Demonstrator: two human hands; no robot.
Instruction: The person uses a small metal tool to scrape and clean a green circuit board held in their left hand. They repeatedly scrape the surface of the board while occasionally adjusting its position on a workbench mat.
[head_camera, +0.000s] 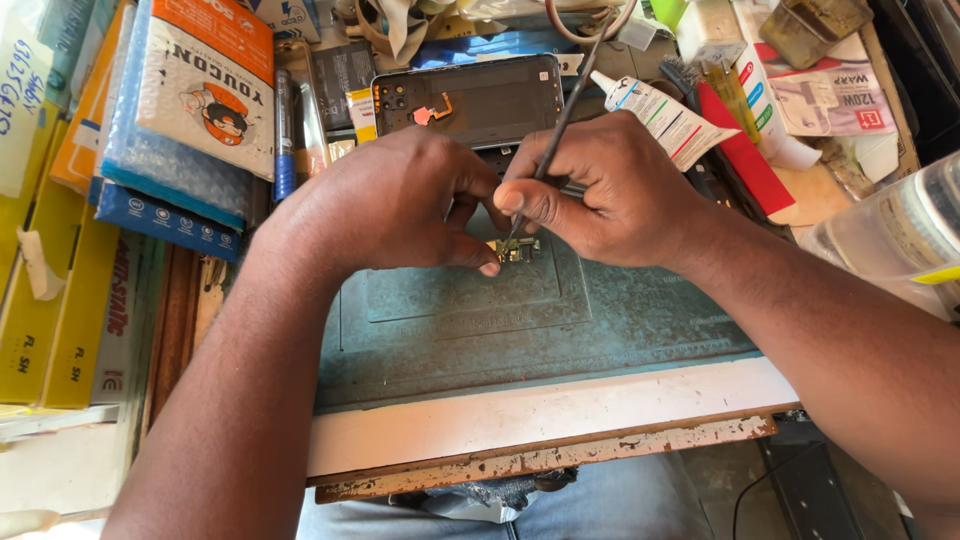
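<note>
Small gold-toned circuit piece (518, 250) flat on worn blue-green rubber mat (520, 320), near mat's far edge. Left hand (385, 205) curled, thumb tip pressing mat just left of piece. Right hand (610, 190) closed in pen grip round thin dark metal tool (562, 120), tip touching piece. Beyond mat: opened dark phone body (470, 100), white glue tube (665, 118). Left of mat: bubble-wrap packets (170, 150).

Two bare hands, the left hand (385, 205) and the right hand (610, 190), meet at the middle. One thin dark metal tool (560, 125), one small circuit board (518, 250), one opened dark phone body (470, 100) far off, one white glue tube (665, 120) at far right, one teal work mat (520, 330) on the desk (540, 415).
</note>
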